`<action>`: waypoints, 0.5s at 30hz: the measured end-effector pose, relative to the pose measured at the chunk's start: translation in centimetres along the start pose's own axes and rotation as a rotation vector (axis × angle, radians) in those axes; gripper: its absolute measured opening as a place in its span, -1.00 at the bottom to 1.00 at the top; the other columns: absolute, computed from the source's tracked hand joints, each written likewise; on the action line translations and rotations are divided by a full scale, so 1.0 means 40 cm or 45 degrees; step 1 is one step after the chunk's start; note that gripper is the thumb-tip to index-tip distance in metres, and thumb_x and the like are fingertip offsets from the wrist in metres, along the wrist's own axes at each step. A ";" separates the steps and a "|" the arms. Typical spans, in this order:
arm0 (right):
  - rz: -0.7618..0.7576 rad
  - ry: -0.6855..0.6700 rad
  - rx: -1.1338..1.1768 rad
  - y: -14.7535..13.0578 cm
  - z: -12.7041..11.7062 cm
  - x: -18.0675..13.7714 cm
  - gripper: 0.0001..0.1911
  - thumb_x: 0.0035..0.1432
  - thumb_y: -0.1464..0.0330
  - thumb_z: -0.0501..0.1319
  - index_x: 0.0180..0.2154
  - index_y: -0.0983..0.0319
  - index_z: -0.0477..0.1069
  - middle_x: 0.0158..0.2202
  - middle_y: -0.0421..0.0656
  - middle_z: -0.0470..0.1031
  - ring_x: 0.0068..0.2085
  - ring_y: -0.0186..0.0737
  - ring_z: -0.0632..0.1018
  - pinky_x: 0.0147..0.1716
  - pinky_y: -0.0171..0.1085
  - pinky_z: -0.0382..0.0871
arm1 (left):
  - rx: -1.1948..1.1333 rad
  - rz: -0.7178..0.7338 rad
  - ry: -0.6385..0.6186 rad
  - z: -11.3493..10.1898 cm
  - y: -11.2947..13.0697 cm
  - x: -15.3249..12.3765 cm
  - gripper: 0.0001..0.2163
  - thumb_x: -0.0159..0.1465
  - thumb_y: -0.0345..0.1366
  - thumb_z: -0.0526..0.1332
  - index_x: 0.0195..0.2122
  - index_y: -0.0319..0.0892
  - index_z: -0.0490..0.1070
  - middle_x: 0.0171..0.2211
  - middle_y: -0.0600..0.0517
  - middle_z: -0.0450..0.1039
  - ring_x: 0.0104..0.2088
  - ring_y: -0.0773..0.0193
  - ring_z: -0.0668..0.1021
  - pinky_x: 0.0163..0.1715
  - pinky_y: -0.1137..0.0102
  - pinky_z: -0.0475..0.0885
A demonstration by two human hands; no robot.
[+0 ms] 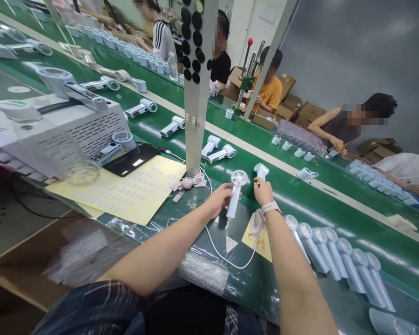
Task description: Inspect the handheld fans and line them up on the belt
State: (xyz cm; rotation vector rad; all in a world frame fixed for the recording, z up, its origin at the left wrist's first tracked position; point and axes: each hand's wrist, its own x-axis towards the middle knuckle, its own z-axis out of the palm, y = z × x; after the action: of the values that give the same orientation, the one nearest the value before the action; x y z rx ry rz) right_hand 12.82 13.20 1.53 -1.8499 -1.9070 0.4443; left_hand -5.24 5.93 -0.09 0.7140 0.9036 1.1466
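Note:
My left hand (pixel 220 201) is closed around the side of a light blue handheld fan (pixel 233 202), its round head up and its handle pointing down toward me. Just right of it, my right hand (pixel 263 191) grips a second handheld fan (pixel 261 168) by its handle, and the fingers partly hide that handle. A white cable (pixel 226 260) loops over the bench beneath my forearms. Under my right wrist lies a yellow paper (pixel 257 242) with red marks, and a white triangular piece (pixel 231 244) rests beside it.
A row of several fans (pixel 335 251) leans at the right. A metal post (pixel 194 125) rises ahead, left of my hands. Farther left stand a white vented machine (pixel 91 125) and a yellow sticker sheet (pixel 139 204). More fans lie on the green belt (pixel 286 181); co-workers sit beyond.

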 end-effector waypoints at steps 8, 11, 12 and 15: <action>-0.378 0.024 0.189 -0.046 -0.047 -0.301 -0.62 0.32 0.43 0.03 0.03 0.12 0.53 0.07 0.00 0.44 0.08 0.01 0.49 0.09 0.00 0.40 | -0.557 -0.121 -0.145 0.035 -0.033 -0.037 -0.66 0.18 -0.05 0.41 -0.24 -0.24 0.51 -0.31 -0.08 0.59 -0.36 0.20 0.61 -0.31 0.33 0.54; -0.439 0.079 0.056 -0.045 -0.030 -0.390 -0.57 0.30 0.52 0.03 0.04 0.13 0.53 0.15 0.05 0.37 0.19 0.14 0.42 0.15 0.13 0.35 | -0.569 -0.186 -0.286 0.032 -0.032 -0.045 -0.55 0.21 0.12 0.32 -0.21 -0.24 0.52 -0.26 -0.13 0.62 -0.30 0.12 0.64 -0.28 0.29 0.55; -0.476 0.087 0.027 -0.044 -0.026 -0.412 -0.55 0.29 0.56 0.02 0.05 0.14 0.53 0.20 0.07 0.34 0.24 0.17 0.38 0.18 0.16 0.32 | -0.568 -0.218 -0.331 0.029 -0.032 -0.047 -0.52 0.21 0.15 0.29 -0.19 -0.24 0.52 -0.26 -0.15 0.62 -0.29 0.09 0.65 -0.27 0.27 0.55; -0.590 0.074 0.046 -0.030 -0.028 -0.460 -0.53 0.30 0.54 0.03 0.15 0.13 0.44 0.32 0.07 0.25 0.35 0.19 0.28 0.23 0.19 0.27 | -0.541 -0.300 -0.382 0.021 -0.038 -0.052 -0.45 0.16 0.23 0.28 -0.19 -0.24 0.52 -0.27 -0.17 0.64 -0.26 0.02 0.66 -0.23 0.22 0.56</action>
State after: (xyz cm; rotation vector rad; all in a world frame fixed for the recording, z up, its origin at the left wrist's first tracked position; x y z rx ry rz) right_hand 12.46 -5.27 1.42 -1.3202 -2.1823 0.2641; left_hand -4.13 3.50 -0.54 0.4024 0.4540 0.9468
